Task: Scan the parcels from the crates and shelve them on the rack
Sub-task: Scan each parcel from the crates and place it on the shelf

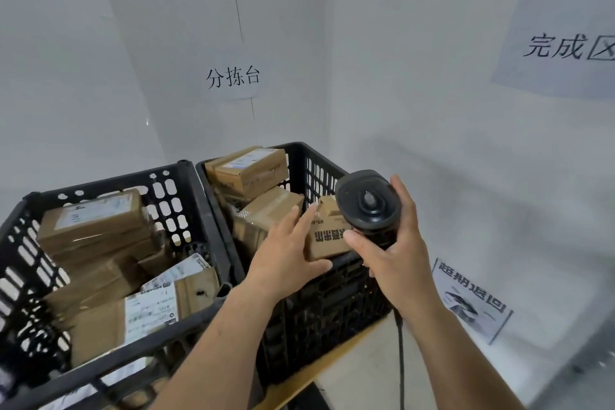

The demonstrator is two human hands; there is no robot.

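Here, two black plastic crates stand side by side against the white wall, touching at their rims: the left crate (186, 183) and the right crate (309, 156), both holding brown cardboard parcels. Left hand (286, 256) grips a small cardboard parcel (327, 240) over the near rim of the right crate, thumb under its near edge, fingers laid along its left side; printed characters face the camera upside down. Right hand (396, 253) is wrapped round the handle of a black barcode scanner (367, 203), head just above and touching or nearly touching the parcel; cannot tell which. Scanner cable (400, 353) hangs below the wrist. Wall signs: "分拣台" (233, 76) above the crates, "完成区" (565, 46) at right. A printed sheet (472, 299) lies on the white surface right of the crates.
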